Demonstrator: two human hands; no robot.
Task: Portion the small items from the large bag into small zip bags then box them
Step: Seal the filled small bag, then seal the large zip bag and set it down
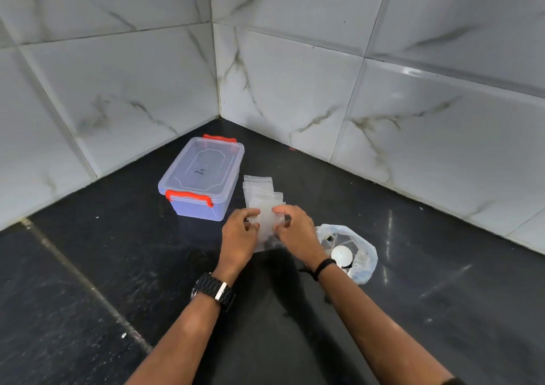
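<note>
The black counter (118,266) ran into a tiled corner, with bare surface along its near and left edges. Both hands met over its middle: the left hand (239,238) and right hand (295,229) each pinched a side of one small zip bag (267,222). A stack of zip bags (261,191) lay just behind. One lidded box (203,178) sat toward the corner; one large bag (351,252) lay right of the hands.
</note>
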